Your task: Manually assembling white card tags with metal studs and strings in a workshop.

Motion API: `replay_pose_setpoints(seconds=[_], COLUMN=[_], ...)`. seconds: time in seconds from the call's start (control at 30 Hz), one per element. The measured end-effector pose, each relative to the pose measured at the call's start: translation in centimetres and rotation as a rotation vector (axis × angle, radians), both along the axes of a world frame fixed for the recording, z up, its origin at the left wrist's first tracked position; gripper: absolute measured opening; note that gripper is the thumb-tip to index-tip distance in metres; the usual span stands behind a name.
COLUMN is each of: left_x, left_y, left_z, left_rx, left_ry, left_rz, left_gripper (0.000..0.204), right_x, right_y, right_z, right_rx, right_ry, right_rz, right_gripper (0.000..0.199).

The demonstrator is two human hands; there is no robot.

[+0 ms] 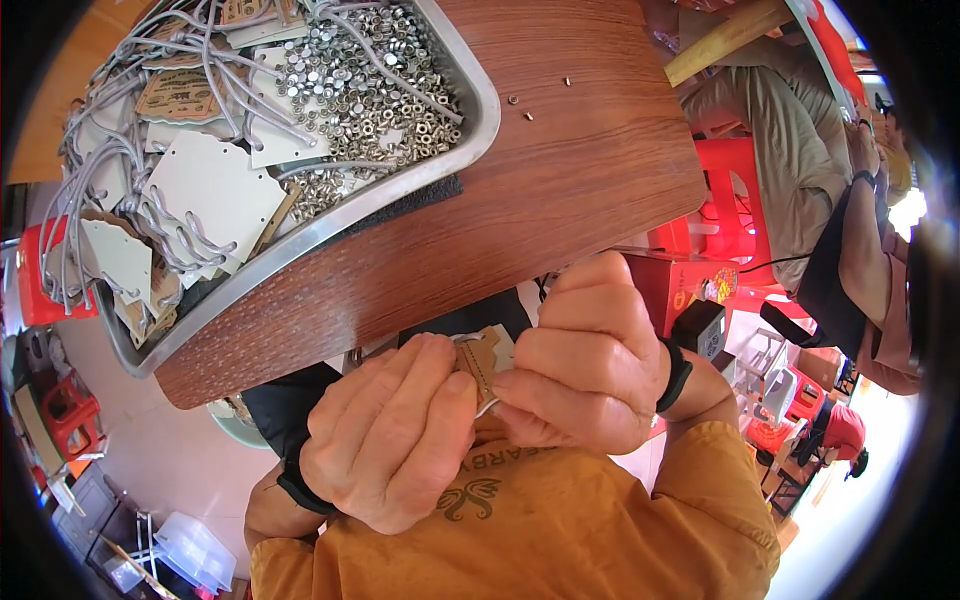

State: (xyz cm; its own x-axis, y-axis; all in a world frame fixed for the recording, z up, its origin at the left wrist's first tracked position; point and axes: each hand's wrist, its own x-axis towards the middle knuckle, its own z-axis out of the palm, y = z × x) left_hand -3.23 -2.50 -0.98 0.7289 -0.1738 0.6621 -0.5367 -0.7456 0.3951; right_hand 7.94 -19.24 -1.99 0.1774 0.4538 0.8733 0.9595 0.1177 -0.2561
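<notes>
In front of my chest, below the table's near edge, both hands work at a small brown cardboard tag [481, 362] with a pale backing. My left hand [392, 432] is closed, its thumb and fingers pinching the tag's left side. Bent fingers of my right hand [590, 365] press at its right edge. A short bit of light cord [487, 408] shows by the right fingertips; the rest of it is hidden behind the hands. A metal tray [487, 105] on the table holds many small metal eyelets [375, 85] and a heap of corded card tags [215, 195].
The brown wooden table [560, 170] carries a few loose eyelets [513, 100]. A dark mat [410, 203] lies under the tray's edge. To the right are a red stool [735, 190], a red box [690, 285] and another person seated [790, 130]. A pale green bowl [238, 425] stands below left.
</notes>
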Motion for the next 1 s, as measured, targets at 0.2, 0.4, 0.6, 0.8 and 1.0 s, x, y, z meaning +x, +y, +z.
replay_pose_setpoints(seconds=[0.2, 0.4, 0.6, 0.8, 1.0], left_x=[0.1, 0.2, 0.0, -0.1, 0.2], left_y=[0.4, 0.4, 0.8, 0.9, 0.6], left_z=[0.4, 0.3, 0.2, 0.0, 0.1], left_rx=[-0.031, -0.052, -0.048, -0.043, -0.103], left_ry=[0.022, 0.021, 0.006, -0.013, -0.011], left_rz=[-0.028, -0.001, -0.017, -0.040, -0.020], left_gripper=[0.017, 0.021, 0.019, 0.019, 0.020], right_x=[0.9, 1.2, 1.1, 0.7, 0.7], right_y=[-0.4, -0.7, -0.6, 0.3, 0.4], right_z=[0.7, 1.3, 1.2, 0.3, 0.6], right_rx=[-0.105, -0.192, -0.190, -0.031, -0.045], right_ry=[-0.019, -0.039, -0.035, -0.064, -0.006], right_rz=[0.015, 0.053, 0.070, 0.068, 0.056], right_gripper=[0.025, 0.029, 0.027, 0.041, 0.039])
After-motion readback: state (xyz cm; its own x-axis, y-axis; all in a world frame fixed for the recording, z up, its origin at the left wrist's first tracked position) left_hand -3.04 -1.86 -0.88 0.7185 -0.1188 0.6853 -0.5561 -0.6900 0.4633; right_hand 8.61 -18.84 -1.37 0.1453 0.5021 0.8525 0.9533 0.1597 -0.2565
